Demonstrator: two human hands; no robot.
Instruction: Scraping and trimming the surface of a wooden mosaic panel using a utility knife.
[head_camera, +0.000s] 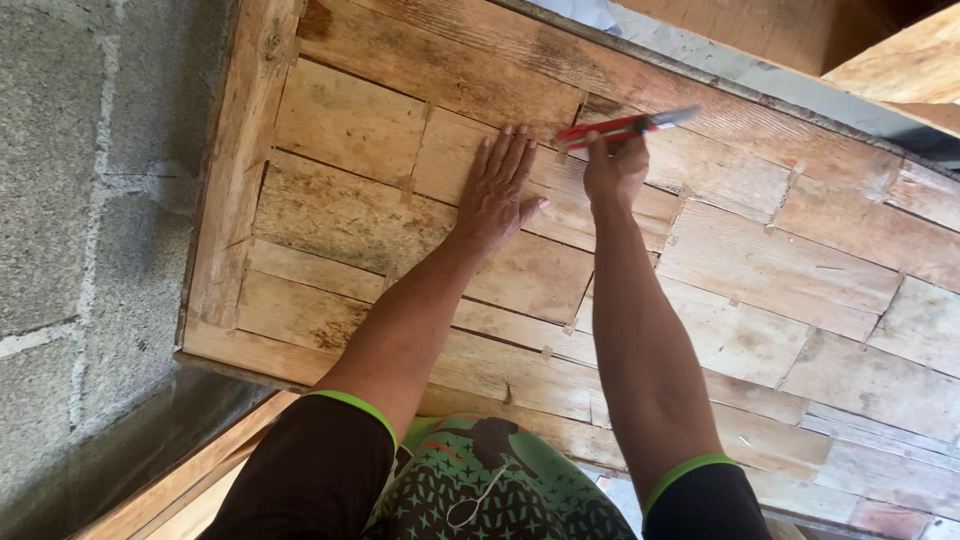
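My left hand (497, 190) lies flat with spread fingers against a surface of pale wooden panels (350, 200) fitted edge to edge. Just to its right, my right hand (615, 168) is closed around a red utility knife (625, 126), held across the top of the fist with its dark tip pointing right. The knife rests close to a seam between two panels. Both forearms reach up from black sleeves with green cuffs.
A wooden frame board (235, 170) borders the panels on the left, next to a grey concrete block wall (60, 200). More timber (880, 50) shows at the top right. Small wooden spacers sit in the panel joints.
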